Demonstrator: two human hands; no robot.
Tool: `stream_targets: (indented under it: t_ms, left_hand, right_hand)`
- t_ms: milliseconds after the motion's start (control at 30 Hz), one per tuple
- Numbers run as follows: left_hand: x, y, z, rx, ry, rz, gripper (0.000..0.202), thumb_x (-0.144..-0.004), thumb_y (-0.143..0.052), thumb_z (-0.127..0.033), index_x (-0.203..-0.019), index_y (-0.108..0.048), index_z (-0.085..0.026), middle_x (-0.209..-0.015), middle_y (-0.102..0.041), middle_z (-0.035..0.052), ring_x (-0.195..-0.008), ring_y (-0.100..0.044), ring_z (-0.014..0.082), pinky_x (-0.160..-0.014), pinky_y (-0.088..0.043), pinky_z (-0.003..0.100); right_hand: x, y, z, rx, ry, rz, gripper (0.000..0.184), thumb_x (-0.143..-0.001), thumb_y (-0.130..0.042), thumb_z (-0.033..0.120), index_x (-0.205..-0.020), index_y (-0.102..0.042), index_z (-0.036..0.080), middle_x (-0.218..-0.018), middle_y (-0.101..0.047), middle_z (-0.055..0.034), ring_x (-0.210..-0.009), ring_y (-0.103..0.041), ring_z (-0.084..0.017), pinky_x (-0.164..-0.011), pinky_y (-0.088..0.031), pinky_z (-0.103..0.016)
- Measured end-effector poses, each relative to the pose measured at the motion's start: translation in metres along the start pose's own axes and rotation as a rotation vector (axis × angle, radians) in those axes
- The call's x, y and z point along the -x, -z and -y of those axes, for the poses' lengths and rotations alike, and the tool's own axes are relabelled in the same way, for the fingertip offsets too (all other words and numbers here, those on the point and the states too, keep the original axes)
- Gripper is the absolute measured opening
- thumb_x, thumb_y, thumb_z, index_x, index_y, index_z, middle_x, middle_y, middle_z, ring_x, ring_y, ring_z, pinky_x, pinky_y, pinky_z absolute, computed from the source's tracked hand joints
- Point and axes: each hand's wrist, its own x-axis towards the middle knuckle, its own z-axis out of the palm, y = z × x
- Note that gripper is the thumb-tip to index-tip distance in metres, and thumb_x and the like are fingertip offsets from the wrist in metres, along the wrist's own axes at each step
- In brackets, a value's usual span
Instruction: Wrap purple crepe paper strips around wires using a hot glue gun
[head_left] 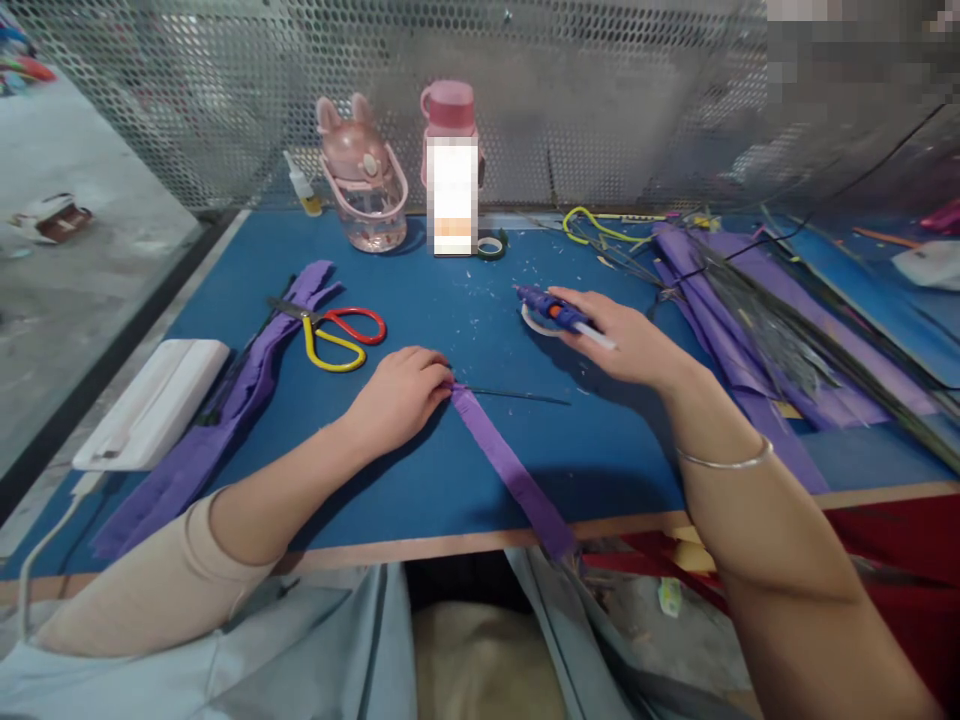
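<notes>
My left hand (401, 392) is closed in a pinch on the near end of a purple crepe paper strip (510, 470) where it meets a thin dark wire stem (517, 396) lying on the blue table (465, 300). The strip runs toward me and hangs over the table's front edge. My right hand (626, 335) lies over a blue glue gun (551, 305) with a white glue stick at its back; the fingers are curled on it. A bracelet is on my right wrist.
Red and yellow scissors (341, 335) lie left of centre beside purple paper strips (240, 400). A white box (154, 400) sits at the left edge. Two pink bottles (364, 185) and a tape roll (491, 245) stand at the back. Purple sheets and wire stems (757, 320) fill the right.
</notes>
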Motion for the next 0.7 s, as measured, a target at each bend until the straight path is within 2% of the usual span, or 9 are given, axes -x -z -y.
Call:
stream_targets:
  t_ms: [133,233,300,433,500,567,633,700]
  left_hand:
    - [0.003,0.008,-0.010,0.117,0.095,0.011,0.021,-0.095,-0.045,-0.026,-0.106,-0.060,-0.015,-0.093,-0.069,0.0063,-0.078,-0.063,0.0183,-0.070,-0.046,0.030]
    - [0.006,0.016,-0.019,0.309,0.166,0.041,0.024,-0.094,-0.044,-0.029,-0.108,-0.058,-0.017,-0.077,-0.065,0.0001,-0.060,-0.055,0.0127,-0.059,-0.041,0.026]
    - [0.006,0.021,-0.022,0.488,0.203,0.090,0.023,-0.091,-0.044,-0.027,-0.105,-0.060,-0.017,-0.069,-0.059,-0.0027,-0.057,-0.049,0.0109,-0.057,-0.038,0.024]
    - [0.006,0.025,-0.025,0.874,0.282,0.189,0.033,-0.093,-0.034,-0.030,-0.090,-0.063,-0.016,-0.067,-0.051,-0.0016,-0.059,-0.044,0.0099,-0.053,-0.036,0.022]
    - [0.006,0.023,-0.026,1.024,0.351,0.229,0.035,-0.094,-0.035,-0.035,-0.082,-0.061,-0.015,-0.063,-0.047,-0.0020,-0.055,-0.039,0.0088,-0.049,-0.032,0.021]
    - [0.005,0.021,-0.028,1.152,0.410,0.270,0.033,-0.093,-0.042,-0.041,-0.079,-0.058,-0.015,-0.061,-0.044,-0.0028,-0.052,-0.036,0.0075,-0.045,-0.028,0.020]
    - [0.006,0.019,-0.032,1.290,0.453,0.311,0.033,-0.089,-0.049,-0.045,-0.077,-0.055,-0.016,-0.059,-0.042,-0.0038,-0.048,-0.031,0.0060,-0.043,-0.022,0.019]
    - [0.006,0.019,-0.037,1.410,0.482,0.345,0.035,-0.086,-0.053,-0.049,-0.076,-0.052,-0.016,-0.057,-0.040,-0.0048,-0.045,-0.026,0.0047,-0.042,-0.019,0.020]
  right_hand:
    - [-0.009,-0.016,-0.016,0.291,-0.180,0.103,0.060,-0.093,-0.041,0.032,-0.151,-0.031,0.019,-0.126,-0.057,-0.0191,-0.111,-0.057,-0.035,-0.086,-0.047,-0.048]
    - [-0.013,-0.027,-0.020,0.367,-0.240,0.140,0.059,-0.093,-0.041,0.034,-0.150,-0.033,0.020,-0.125,-0.058,-0.0190,-0.109,-0.057,-0.037,-0.081,-0.047,-0.048]
    - [-0.013,-0.032,-0.020,0.372,-0.246,0.148,0.059,-0.093,-0.042,0.034,-0.150,-0.033,0.020,-0.129,-0.057,-0.0186,-0.110,-0.057,-0.037,-0.081,-0.046,-0.047]
    - [-0.011,-0.034,-0.016,0.381,-0.258,0.139,0.061,-0.092,-0.042,0.031,-0.150,-0.031,0.019,-0.140,-0.052,-0.0179,-0.112,-0.056,-0.038,-0.082,-0.046,-0.050]
    - [-0.008,-0.027,-0.008,0.378,-0.259,0.093,0.066,-0.088,-0.046,0.028,-0.151,-0.030,0.014,-0.144,-0.047,-0.0197,-0.114,-0.054,-0.041,-0.084,-0.045,-0.053]
    - [-0.006,-0.019,0.005,0.341,-0.231,-0.024,0.068,-0.083,-0.050,0.024,-0.148,-0.034,0.010,-0.143,-0.047,-0.0214,-0.116,-0.052,-0.041,-0.088,-0.044,-0.055]
    - [-0.003,-0.014,0.023,0.210,-0.160,-0.171,0.053,-0.084,-0.051,0.024,-0.136,-0.050,0.013,-0.130,-0.059,-0.0190,-0.110,-0.056,-0.036,-0.090,-0.044,-0.051]
    - [-0.001,-0.017,0.042,-0.044,-0.035,-0.223,0.028,-0.088,-0.051,0.027,-0.111,-0.066,0.018,-0.103,-0.070,-0.0117,-0.093,-0.062,-0.026,-0.085,-0.047,-0.041]
